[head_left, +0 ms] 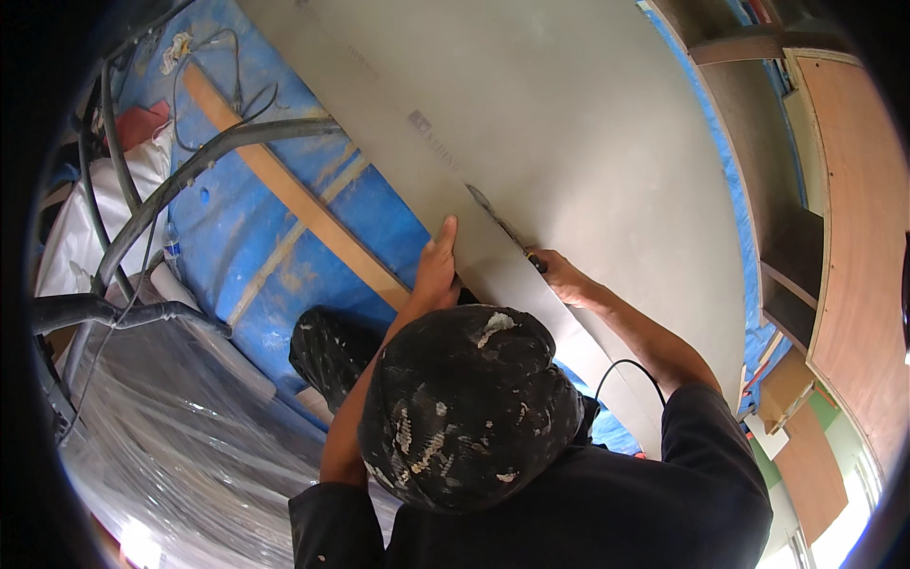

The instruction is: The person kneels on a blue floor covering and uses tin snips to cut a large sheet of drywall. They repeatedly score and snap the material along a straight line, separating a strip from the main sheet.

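A large grey board (pixel 588 123), like a sheet of plasterboard, lies before me. A hand saw (pixel 507 230) with a narrow blade and dark handle runs along a cut line in it. My right hand (pixel 561 277) is closed round the saw's handle. Left of the blade, a long strip (pixel 512 284) of the board is parted from the sheet toward me, with a gap between them. My left hand (pixel 439 267) grips the strip's left edge, thumb on top and pointing away. Its other fingers are mostly hidden under the board.
A blue sheet (pixel 213 204) covers the floor at left, with a wooden plank (pixel 303 204) on it. Dark hoses (pixel 204 156) and clear plastic film (pixel 190 427) lie farther left. Wooden shelving (pixel 796 228) stands at right. A black, spattered cap (pixel 464 417) blocks the lower middle.
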Available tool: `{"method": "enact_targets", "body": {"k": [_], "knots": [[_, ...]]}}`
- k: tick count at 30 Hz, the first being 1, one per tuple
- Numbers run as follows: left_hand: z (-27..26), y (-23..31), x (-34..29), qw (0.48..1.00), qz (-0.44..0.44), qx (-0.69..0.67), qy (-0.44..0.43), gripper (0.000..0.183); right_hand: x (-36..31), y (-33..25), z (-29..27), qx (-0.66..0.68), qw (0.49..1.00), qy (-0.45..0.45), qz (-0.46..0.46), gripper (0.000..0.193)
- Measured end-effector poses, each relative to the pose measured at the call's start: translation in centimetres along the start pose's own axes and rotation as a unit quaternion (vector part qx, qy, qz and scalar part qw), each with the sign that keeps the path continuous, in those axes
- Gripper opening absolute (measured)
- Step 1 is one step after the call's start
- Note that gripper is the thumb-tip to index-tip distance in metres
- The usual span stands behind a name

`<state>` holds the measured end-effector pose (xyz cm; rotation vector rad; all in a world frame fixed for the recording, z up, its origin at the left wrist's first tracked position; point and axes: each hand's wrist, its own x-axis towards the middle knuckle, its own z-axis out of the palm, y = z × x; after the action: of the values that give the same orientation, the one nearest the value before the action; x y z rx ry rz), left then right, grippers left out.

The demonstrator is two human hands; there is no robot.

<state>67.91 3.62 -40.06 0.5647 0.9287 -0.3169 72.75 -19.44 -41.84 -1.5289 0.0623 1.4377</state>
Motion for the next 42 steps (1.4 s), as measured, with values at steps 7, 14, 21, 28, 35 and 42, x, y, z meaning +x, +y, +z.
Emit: {"method": "enact_targets", "body": {"k": [7,14,21,28,35,42], "knots": [[0.1,0.2,0.0,1.0,-0.002,-0.008,0.0,0.04,0.0,-0.1,-0.1,-0.019,1.0,-0.01,0.02,0.033],[0.1,0.3,-0.1,1.0,-0.016,-0.009,-0.002,0.04,0.3,-0.1,-0.1,0.062,0.996,-0.05,0.041,0.042],[-0.1,0.0,0.4,1.0,-0.007,-0.002,0.017,0.041,0.7,0.5,-0.3,0.075,0.995,-0.054,0.023,0.042],[-0.4,-0.1,0.7,1.0,-0.005,0.002,0.012,0.041,0.7,0.3,-0.2,0.08,0.995,-0.064,-0.005,0.038],[-0.1,0.2,0.5,1.0,0.004,0.002,0.003,0.041,0.9,0.0,-0.3,0.06,0.996,-0.065,-0.012,0.037],[0.1,0.5,0.3,1.0,-0.014,0.008,0.02,0.042,1.5,1.0,-0.5,0.023,0.998,-0.056,0.009,0.032]]}}
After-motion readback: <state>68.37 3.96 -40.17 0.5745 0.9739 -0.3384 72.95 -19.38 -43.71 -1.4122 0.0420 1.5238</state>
